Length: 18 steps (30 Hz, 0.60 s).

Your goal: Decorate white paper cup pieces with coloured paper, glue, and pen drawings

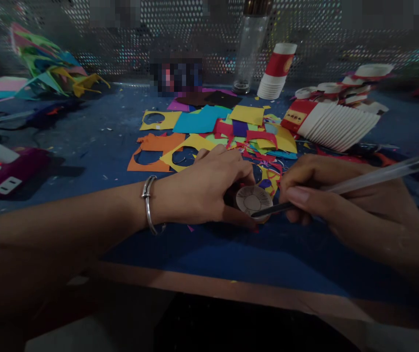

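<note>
My left hand [217,186], with a silver bangle at its wrist, curls its thumb and fingers around a small round paper cup base [252,199]. A circle with short dark lines around it is drawn on its pale face. My right hand [326,200] grips a pen [374,180] with a clear barrel and a dark end. The pen's tip touches the near rim of the cup base. Beneath and behind the hands lie cut paper scraps [266,176] in several colours.
Yellow and orange sheets with round holes [149,159] lie beyond my left hand. Stacked paper cups [336,124] lie at right; another cup stack [277,71] stands beside a clear bottle [249,54]. A purple power socket [11,173] sits at left, before a perforated panel [121,44].
</note>
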Each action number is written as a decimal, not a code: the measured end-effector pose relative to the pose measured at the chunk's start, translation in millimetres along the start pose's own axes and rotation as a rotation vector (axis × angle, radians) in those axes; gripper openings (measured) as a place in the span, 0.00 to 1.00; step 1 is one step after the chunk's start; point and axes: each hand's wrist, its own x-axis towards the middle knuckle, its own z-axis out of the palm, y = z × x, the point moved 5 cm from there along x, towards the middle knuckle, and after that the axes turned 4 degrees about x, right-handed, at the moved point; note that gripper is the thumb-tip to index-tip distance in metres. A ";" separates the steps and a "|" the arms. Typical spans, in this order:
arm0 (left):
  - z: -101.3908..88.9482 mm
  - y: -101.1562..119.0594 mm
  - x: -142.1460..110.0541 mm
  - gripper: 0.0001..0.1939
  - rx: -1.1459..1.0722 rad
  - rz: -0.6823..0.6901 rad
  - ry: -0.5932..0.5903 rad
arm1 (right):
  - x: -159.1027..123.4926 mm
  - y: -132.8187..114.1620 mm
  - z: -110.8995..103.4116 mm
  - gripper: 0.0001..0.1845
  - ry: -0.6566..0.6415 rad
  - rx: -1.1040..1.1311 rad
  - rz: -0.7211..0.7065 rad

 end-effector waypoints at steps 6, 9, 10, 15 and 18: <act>0.7 0.0 1.7 0.27 0.012 0.001 0.004 | 4.0 -2.2 -0.5 0.15 0.038 0.021 -0.010; 1.1 -0.3 2.0 0.26 0.016 0.010 0.004 | 3.8 -0.7 -1.6 0.14 0.060 0.015 0.004; 1.4 -0.6 1.9 0.26 0.016 0.011 0.001 | 3.5 -0.1 -1.6 0.14 0.057 0.008 0.010; 1.5 -1.3 1.4 0.27 0.015 0.019 0.011 | 2.1 -0.3 -1.0 0.14 0.033 0.000 0.004; 1.8 -1.8 1.0 0.26 0.004 0.010 0.007 | 2.2 -2.8 -0.4 0.15 0.022 0.004 -0.013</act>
